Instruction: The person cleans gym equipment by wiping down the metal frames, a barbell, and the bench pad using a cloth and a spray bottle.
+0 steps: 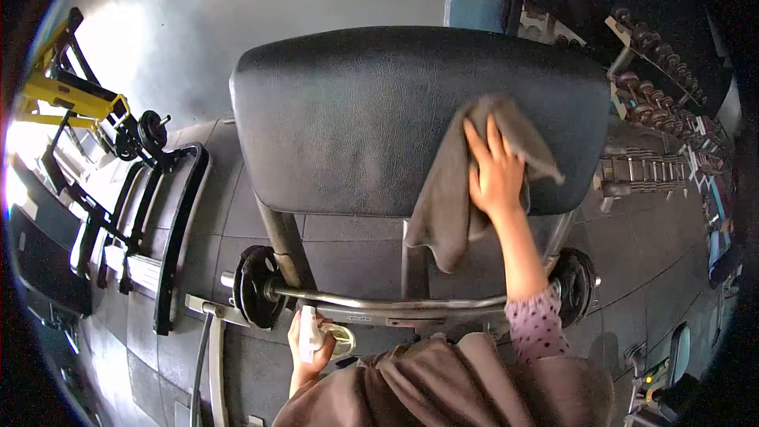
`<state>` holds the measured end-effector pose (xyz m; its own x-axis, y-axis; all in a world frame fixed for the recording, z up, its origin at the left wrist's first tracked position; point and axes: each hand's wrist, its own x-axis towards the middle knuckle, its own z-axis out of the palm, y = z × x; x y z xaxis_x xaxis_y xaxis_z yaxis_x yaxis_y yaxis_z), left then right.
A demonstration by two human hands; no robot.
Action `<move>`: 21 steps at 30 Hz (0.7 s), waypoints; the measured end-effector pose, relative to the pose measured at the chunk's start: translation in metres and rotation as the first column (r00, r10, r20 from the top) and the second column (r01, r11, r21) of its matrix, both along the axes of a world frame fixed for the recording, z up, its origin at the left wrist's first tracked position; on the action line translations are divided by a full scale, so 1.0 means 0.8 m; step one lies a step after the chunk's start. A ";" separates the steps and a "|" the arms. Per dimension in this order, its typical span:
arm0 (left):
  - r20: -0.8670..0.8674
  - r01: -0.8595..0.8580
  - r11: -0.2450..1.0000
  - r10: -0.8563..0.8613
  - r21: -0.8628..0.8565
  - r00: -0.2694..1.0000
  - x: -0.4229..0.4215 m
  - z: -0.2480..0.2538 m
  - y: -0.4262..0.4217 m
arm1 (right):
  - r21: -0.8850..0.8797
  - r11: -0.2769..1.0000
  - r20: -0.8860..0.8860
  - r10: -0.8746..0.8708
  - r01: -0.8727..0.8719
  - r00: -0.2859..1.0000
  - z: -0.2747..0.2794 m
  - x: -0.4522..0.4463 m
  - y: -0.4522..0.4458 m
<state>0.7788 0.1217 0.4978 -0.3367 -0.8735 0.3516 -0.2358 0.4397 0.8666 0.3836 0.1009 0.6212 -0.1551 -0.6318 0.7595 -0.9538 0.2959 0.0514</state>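
A wide black padded bench cushion [332, 126] stands in front of me, its leather-like face toward me. On its right part lies a grey-brown cloth [447, 190], and my right hand [500, 178] presses it to the pad with fingers extended. The cloth's lower corner hangs past the pad's bottom edge. Low in the view, my left hand [304, 348] is closed around a spray bottle [311, 334] with a white head and a pale see-through part. Part of the bottle is hidden by the hand. A barbell [411, 304] crosses just above my left hand.
Black weight plates [261, 286] sit at both ends of the bar. A yellow and black machine [67, 99] stands at left, beside a black-framed bench [182, 229]. Racks of dumbbells [652, 95] line the right side. Dark tiles [348, 229] cover the floor.
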 end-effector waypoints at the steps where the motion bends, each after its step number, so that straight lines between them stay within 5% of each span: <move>1: 0.000 -0.020 0.999 0.020 0.027 1.000 0.000 0.003 0.004 | -0.004 1.000 -0.021 -0.018 0.018 1.000 0.021 -0.007 -0.015; 4: -0.011 -0.041 0.998 0.042 0.040 0.999 0.004 -0.002 0.009 | -0.124 0.992 -0.142 -0.029 0.012 0.989 0.081 -0.024 -0.059; 8: 0.241 0.012 0.985 0.030 -0.171 0.970 0.013 0.003 0.014 | -0.198 0.980 -0.095 -0.028 0.009 0.995 0.130 -0.049 -0.113; 10: 0.128 -0.051 0.998 0.056 -0.046 0.990 0.010 0.003 0.022 | -0.227 0.974 -0.130 -0.053 0.023 0.990 0.130 -0.046 -0.117; 13: 0.119 -0.071 0.997 0.074 -0.025 0.990 0.006 -0.001 0.025 | -0.225 0.974 -0.179 -0.081 0.039 0.980 0.095 -0.018 -0.093; 18: 0.192 0.143 0.981 -0.116 -0.131 0.974 -0.021 0.021 0.013 | -0.116 0.993 -0.066 0.027 -0.035 0.997 -0.004 0.027 -0.034; 21: 0.219 0.241 0.970 -0.237 0.006 0.947 -0.042 0.004 0.003 | -0.052 0.992 -0.003 0.112 -0.112 0.994 -0.075 0.038 0.004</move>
<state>0.7451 0.1238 0.5010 -0.6048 -0.7512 0.2644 -0.3026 0.5238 0.7963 0.4142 0.1043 0.5611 -0.0855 -0.6045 0.7920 -0.9811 0.1897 0.0388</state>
